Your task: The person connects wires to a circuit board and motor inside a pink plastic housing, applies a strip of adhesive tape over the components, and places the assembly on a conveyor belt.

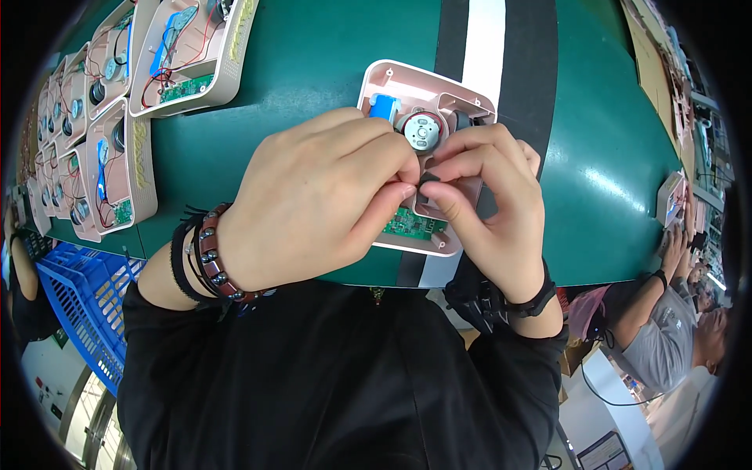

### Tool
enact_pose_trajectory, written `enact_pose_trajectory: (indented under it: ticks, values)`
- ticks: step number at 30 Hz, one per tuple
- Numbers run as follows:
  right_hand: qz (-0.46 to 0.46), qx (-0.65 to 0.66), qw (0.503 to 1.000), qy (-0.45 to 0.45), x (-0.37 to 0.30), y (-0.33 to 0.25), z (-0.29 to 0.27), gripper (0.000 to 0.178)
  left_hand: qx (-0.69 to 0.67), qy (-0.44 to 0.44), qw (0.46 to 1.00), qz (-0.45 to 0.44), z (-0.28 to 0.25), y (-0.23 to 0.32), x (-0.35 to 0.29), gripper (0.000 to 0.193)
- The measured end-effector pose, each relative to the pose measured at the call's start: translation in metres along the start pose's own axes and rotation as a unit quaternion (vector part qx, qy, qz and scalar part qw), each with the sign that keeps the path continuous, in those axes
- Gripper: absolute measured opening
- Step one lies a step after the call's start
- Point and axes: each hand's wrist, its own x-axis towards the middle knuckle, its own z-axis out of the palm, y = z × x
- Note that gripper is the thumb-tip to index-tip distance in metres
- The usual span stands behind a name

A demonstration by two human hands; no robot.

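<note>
An open pale pink plastic housing lies in front of me. Inside it are a round silver motor, a blue battery pack and a green circuit board. Over the housing's middle, my left hand has thumb and forefinger pinched together; whatever is between them is hidden. My right hand faces it from the other side, thumb and fingers closing on a small black piece. The fingertips of both hands nearly meet there, just below the motor.
Several similar housings with wires and boards stand at the left of the green table. A black and white strip crosses the table beneath my housing. A blue crate is at lower left. Another person works at the right.
</note>
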Motion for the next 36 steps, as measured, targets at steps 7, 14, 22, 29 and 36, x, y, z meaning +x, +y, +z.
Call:
enact_pose_trajectory:
  ticks: [7, 14, 22, 29, 36]
  values:
    - [-0.1, -0.247, 0.961, 0.074, -0.001, -0.004, 0.002, 0.022, -0.033, 0.012, 0.999, -0.013, 0.0, -0.001, -0.001, 0.014]
    - [-0.149, -0.194, 0.969, 0.039, -0.005, -0.008, -0.004, 0.021, -0.071, -0.009, 0.997, -0.025, 0.0, 0.0, 0.0, 0.012]
    - [-0.285, -0.387, 0.871, 0.098, -0.022, -0.01, -0.003, 0.018, -0.029, -0.005, 0.999, -0.019, 0.004, 0.003, 0.002, 0.006]
    - [-0.212, -0.429, 0.863, 0.164, -0.018, -0.015, 0.0, 0.016, -0.087, -0.02, 0.994, -0.061, 0.001, 0.004, 0.0, 0.006]
    - [-0.21, -0.18, 0.958, 0.08, -0.011, -0.004, -0.009, 0.018, -0.079, -0.031, 0.995, -0.057, 0.0, 0.003, 0.002, 0.006]
